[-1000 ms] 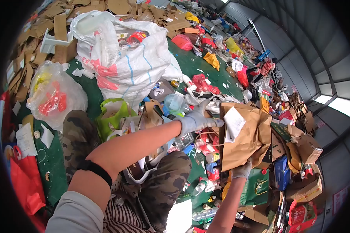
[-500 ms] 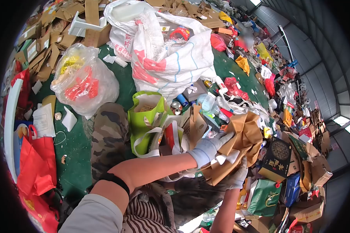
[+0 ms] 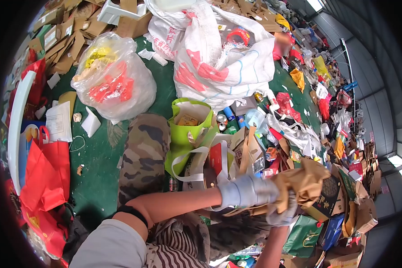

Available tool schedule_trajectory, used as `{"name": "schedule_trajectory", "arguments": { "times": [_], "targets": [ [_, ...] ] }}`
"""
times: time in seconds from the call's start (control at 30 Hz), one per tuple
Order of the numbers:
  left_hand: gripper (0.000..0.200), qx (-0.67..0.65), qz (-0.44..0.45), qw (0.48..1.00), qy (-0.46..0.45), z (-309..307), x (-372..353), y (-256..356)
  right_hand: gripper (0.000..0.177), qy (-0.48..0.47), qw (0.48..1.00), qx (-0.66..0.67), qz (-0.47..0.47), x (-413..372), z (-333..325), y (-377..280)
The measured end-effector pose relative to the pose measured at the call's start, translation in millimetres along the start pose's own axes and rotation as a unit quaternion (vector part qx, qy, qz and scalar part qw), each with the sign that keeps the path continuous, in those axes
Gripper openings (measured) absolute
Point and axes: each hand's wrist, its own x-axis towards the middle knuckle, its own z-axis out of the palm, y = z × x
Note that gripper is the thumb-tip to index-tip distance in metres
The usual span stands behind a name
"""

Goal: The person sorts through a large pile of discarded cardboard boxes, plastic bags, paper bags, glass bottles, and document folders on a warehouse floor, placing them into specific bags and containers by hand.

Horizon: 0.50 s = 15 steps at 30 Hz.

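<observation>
My left hand (image 3: 254, 192), in a pale glove, grips the near side of a crumpled brown paper piece (image 3: 301, 185). Below it, my right hand (image 3: 282, 212), also gloved and blurred by motion, holds the paper's lower part. The paper is bunched up at the right, in front of a black box (image 3: 329, 194). To the left of my hands stand a lime green bag (image 3: 181, 138) and a white-handled bag with a red item (image 3: 216, 158) inside.
A large white woven sack (image 3: 228, 67) and a clear plastic bag (image 3: 116, 85) lie ahead on the green floor (image 3: 94, 178). Red bags (image 3: 47, 178) are at the left. A green bag (image 3: 304, 234) and piled cardboard are at the right.
Both hands have moved right and slightly down with the brown paper, which is more bunched together. The view has shifted, so the sack and bags appear farther right.
</observation>
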Motion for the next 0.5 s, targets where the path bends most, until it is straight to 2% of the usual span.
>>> {"name": "schedule_trajectory", "arguments": {
  "times": [0.03, 0.07, 0.1, 0.13, 0.17, 0.2, 0.27, 0.3, 0.33, 0.37, 0.4, 0.47, 0.5],
  "targets": [
    [0.038, -0.049, 0.006, 0.978, 0.201, -14, 0, -9, 0.058, -0.019, 0.998, -0.027, -0.051, 1, 6, -17],
    [0.037, -0.030, -0.095, 0.944, 0.314, -35, 1, -11, 0.056, -0.061, 0.995, -0.019, -0.071, 3, 22, -28],
    [0.043, -0.038, -0.066, 0.920, 0.385, -47, 2, -46, 0.053, -0.076, 0.994, -0.001, -0.075, 1, 45, -31],
    [0.053, 0.150, -0.105, 0.913, 0.364, -58, -6, -56, 0.050, -0.092, 0.992, 0.017, -0.082, 2, 65, -30],
    [0.057, 0.172, -0.128, 0.930, 0.299, -58, -13, -74, 0.046, -0.091, 0.992, -0.010, -0.092, 18, 66, -28],
    [0.057, 0.275, -0.135, 0.916, 0.259, -55, -19, -92, 0.044, -0.096, 0.991, -0.026, -0.089, 33, 70, -23],
    [0.058, 0.469, -0.145, 0.854, 0.174, -50, -26, -120, 0.040, -0.123, 0.990, -0.039, -0.065, 68, 85, 0],
    [0.054, 0.508, -0.140, 0.834, 0.162, -51, -26, -125, 0.038, -0.141, 0.988, -0.047, -0.051, 89, 93, 13],
    [0.052, 0.206, -0.107, 0.944, 0.234, -47, -28, -126, 0.036, -0.155, 0.986, -0.054, -0.035, 108, 100, 28],
    [0.050, -0.117, -0.065, 0.950, 0.281, -39, -33, -125, 0.034, -0.164, 0.984, -0.068, -0.024, 125, 105, 43],
    [0.047, -0.104, -0.095, 0.951, 0.274, -35, -40, -126, 0.032, -0.172, 0.981, -0.083, -0.017, 140, 110, 59],
    [0.040, -0.078, -0.154, 0.951, 0.256, -26, -54, -128, 0.026, -0.123, 0.977, -0.168, -0.039, 152, 119, 81],
    [0.039, 0.072, -0.249, 0.953, 0.154, -38, -62, -101, 0.027, -0.112, 0.972, -0.204, -0.033, 155, 116, 85]
  ]
}}
